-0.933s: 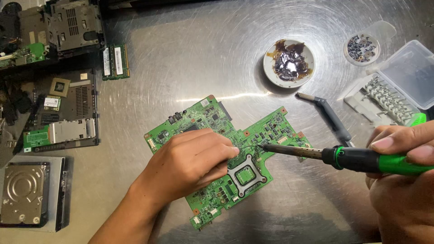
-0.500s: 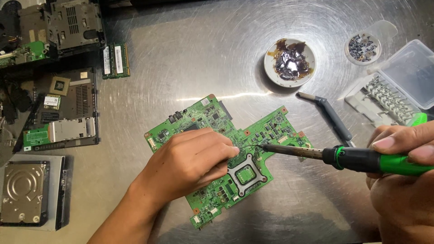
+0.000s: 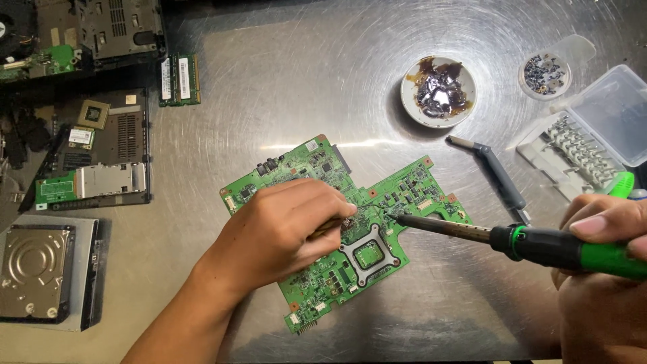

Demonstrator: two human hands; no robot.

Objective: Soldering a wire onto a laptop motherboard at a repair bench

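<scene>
Soldering iron (image 3: 526, 241) tip over circuit board (image 3: 404, 192)

Bare steel above circuit board (image 3: 397, 195); bowl (image 3: 438, 91) beyond

Soldering iron (image 3: 539, 244) tip on circuit board (image 3: 404, 195)
</scene>
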